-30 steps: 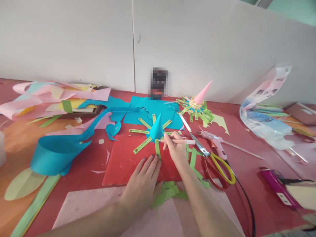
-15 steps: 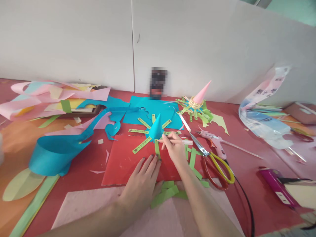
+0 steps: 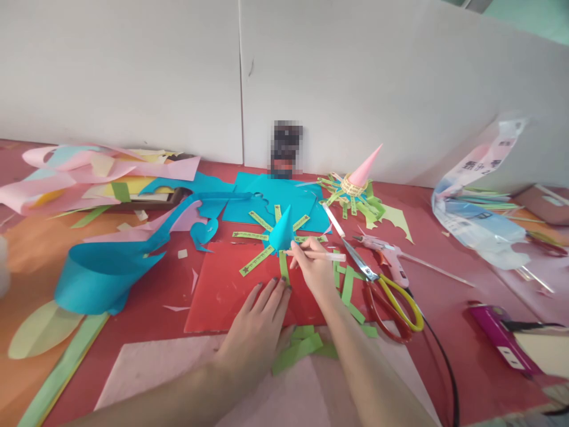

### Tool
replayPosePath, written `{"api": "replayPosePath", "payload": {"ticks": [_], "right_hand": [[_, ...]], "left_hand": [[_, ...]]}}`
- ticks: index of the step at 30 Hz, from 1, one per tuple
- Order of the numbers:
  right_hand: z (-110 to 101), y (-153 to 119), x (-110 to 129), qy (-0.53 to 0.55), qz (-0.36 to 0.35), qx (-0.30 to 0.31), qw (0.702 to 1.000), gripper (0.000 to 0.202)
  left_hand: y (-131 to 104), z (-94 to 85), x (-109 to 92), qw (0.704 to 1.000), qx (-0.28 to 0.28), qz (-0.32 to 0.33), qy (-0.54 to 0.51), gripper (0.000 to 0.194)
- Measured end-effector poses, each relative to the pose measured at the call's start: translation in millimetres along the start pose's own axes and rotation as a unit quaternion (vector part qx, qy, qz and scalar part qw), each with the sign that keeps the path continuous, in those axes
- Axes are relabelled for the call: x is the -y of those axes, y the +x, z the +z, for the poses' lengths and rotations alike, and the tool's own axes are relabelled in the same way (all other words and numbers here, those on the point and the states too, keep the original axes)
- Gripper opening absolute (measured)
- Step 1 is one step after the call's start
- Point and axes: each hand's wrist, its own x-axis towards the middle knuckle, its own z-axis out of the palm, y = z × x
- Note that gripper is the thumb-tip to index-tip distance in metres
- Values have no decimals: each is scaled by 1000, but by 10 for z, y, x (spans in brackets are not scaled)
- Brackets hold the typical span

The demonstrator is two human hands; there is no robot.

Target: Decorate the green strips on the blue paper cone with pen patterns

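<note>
A blue paper cone (image 3: 281,231) stands at the far edge of a red board (image 3: 222,296), with green paper strips (image 3: 256,261) spreading out from its base. Most of these strips carry dark markings; the front strip (image 3: 284,273) looks mostly plain. My right hand (image 3: 315,267) pinches a pale pen (image 3: 331,256), its tip at the front strip close to the cone. My left hand (image 3: 260,317) lies flat on the board, fingers stretched out, the fingertips at the near end of that strip.
Scissors (image 3: 372,276) and a pink glue gun (image 3: 386,255) lie to the right, near a purple power strip (image 3: 500,338). Loose green strips (image 3: 297,353) lie in front. A pink cone (image 3: 365,169) stands behind right. Blue curled paper (image 3: 89,281) occupies the left.
The view has shifted very slightly. Both hands, the pen and the cone stay in nearly the same places.
</note>
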Motion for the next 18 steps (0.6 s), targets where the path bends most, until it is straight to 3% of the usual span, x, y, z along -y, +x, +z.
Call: {"api": "replayPosePath", "payload": {"ticks": [7, 18], "right_hand": [[-9, -5, -32, 6, -1, 28, 1000, 30], [-4, -1, -26, -4, 5, 2, 1000, 29]], "left_hand": [[0, 9, 1, 1000, -2, -1, 2, 48], [-1, 16, 7, 1000, -12, 2, 6, 47]]}}
